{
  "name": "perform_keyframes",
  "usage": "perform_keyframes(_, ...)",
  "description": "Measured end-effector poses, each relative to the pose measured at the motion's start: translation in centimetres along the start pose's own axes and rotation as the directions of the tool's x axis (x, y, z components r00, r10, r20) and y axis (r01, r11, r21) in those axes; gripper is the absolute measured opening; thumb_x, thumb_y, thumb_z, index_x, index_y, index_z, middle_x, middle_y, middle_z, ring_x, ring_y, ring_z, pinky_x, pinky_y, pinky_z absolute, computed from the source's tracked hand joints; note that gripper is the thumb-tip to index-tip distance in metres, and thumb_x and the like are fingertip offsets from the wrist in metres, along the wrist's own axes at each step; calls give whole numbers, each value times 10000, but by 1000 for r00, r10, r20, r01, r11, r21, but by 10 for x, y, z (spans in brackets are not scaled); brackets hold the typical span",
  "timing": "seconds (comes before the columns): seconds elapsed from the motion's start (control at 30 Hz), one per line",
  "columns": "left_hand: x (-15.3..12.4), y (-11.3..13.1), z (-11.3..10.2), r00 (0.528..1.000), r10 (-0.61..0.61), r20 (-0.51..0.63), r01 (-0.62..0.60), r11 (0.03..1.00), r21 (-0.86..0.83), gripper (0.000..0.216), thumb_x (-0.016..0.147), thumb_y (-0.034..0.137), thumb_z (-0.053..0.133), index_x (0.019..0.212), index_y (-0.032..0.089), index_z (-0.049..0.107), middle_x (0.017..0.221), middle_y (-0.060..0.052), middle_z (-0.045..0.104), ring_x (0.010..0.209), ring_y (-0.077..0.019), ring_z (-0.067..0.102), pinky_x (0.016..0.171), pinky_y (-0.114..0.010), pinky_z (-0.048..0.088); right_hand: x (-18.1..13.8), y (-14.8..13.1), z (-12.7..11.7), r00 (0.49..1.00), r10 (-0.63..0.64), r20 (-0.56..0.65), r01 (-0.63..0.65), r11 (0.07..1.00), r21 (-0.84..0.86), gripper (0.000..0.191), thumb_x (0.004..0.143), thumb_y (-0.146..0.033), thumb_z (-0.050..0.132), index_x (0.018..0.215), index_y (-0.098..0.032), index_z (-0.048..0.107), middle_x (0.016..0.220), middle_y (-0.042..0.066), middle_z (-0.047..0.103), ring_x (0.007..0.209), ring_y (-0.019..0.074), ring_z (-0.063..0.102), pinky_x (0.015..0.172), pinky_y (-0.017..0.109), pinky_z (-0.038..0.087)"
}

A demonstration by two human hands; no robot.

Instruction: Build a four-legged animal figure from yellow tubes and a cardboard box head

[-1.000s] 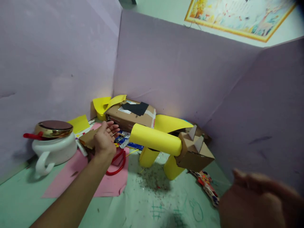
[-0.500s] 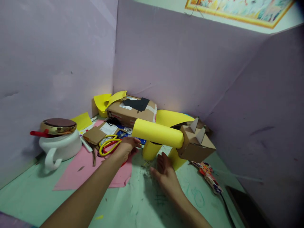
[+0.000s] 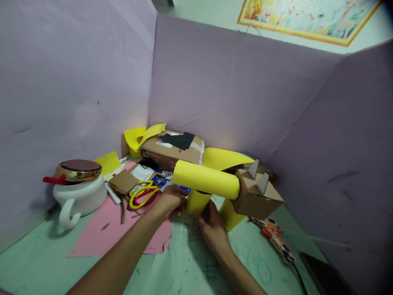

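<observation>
A craft animal stands on the green table: a yellow paper roll body, yellow roll legs and a cardboard box head with two pointed ears. My left hand is closed against the left side of the near leg. On that leg's right side my right hand rests at the base with its fingers curled on it. Yellow-handled scissors lie over red ones just left of my left hand.
A white pot with a gold lid sits at the left on a pink sheet. A cardboard box and yellow paper lie at the back. A patterned strip lies to the right. Purple panels wall the table.
My left hand came down from the clutter near the pot to the yellow leg. The right hand moved in from the lower right and reached the same leg.
</observation>
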State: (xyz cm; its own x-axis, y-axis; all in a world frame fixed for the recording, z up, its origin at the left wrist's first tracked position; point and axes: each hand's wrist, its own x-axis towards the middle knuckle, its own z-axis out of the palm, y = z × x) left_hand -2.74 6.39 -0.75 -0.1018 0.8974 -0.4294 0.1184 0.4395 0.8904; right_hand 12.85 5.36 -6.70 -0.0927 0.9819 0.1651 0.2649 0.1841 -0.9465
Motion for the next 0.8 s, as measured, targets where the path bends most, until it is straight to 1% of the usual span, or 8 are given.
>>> perform_keyframes(0.2, 2, -1, 1, 999, 27, 20, -28, 997, 69, 223, 917, 337, 606, 1025, 142, 623, 876, -17, 646, 657, -112, 601, 573, -264, 529, -1, -3, 0, 1000, -24, 8, 24, 1000, 4, 541, 771, -430, 599, 1237, -167, 523, 1228, 168, 665, 1126, 343, 620, 976, 475, 468)
perform_keyframes(0.3, 4, -2, 1, 999, 37, 7, -38, 994, 100, 217, 921, 339, 601, 1006, 141, 621, 835, -5, 635, 612, -99, 579, 537, -245, 509, -2, -2, 0, 1000, -23, -12, 23, 1000, -18, 527, 794, -446, 582, 1230, -153, 530, 1217, 177, 665, 1112, 346, 621, 970, 482, 469)
perform_keyframes(0.43, 3, -3, 3, 998, 71, -1, -70, 987, 145, 214, 929, 345, 589, 981, 139, 619, 770, 15, 614, 548, -81, 541, 491, -222, 475, -5, -1, 2, 997, -58, -45, 58, 998, -3, 482, 811, -428, 579, 1209, -158, 548, 1238, 176, 660, 1123, 340, 620, 965, 470, 480)
perform_keyframes(0.57, 3, -2, 3, 994, 106, -5, -102, 966, 236, 228, 934, 357, 580, 986, 139, 622, 760, 16, 619, 547, -85, 552, 499, -229, 486, -6, 2, 3, 997, -50, -59, 50, 999, 2, 437, 827, -405, 578, 1198, -177, 549, 1241, 159, 665, 1146, 328, 616, 988, 468, 473)
perform_keyframes(0.67, 6, -1, -1, 986, 158, -43, -133, 926, 353, 234, 930, 352, 585, 1018, 139, 629, 827, -8, 651, 620, -107, 602, 563, -264, 531, -5, 4, 2, 997, -41, -62, 41, 999, -5, 454, 816, -380, 595, 1224, -192, 529, 1257, 147, 660, 1173, 323, 605, 1014, 474, 459)
perform_keyframes(0.73, 9, 1, -7, 967, 239, -93, -174, 876, 450, 252, 921, 348, 598, 1065, 144, 629, 958, -42, 674, 755, -147, 648, 664, -319, 566, -4, 6, 1, 999, -31, -45, 31, 1000, -3, 497, 794, -364, 607, 1250, -191, 508, 1255, 149, 661, 1161, 320, 616, 1009, 473, 466)
perform_keyframes(0.8, 12, 2, -15, 935, 330, -131, -205, 803, 560, 273, 908, 346, 616, 1105, 158, 628, 1096, -69, 665, 937, -203, 658, 795, -394, 566, -2, 8, 1, 999, -26, -22, 26, 1000, 5, 526, 778, -352, 609, 1263, -183, 496, 1249, 156, 663, 1152, 318, 624, 1002, 466, 474)
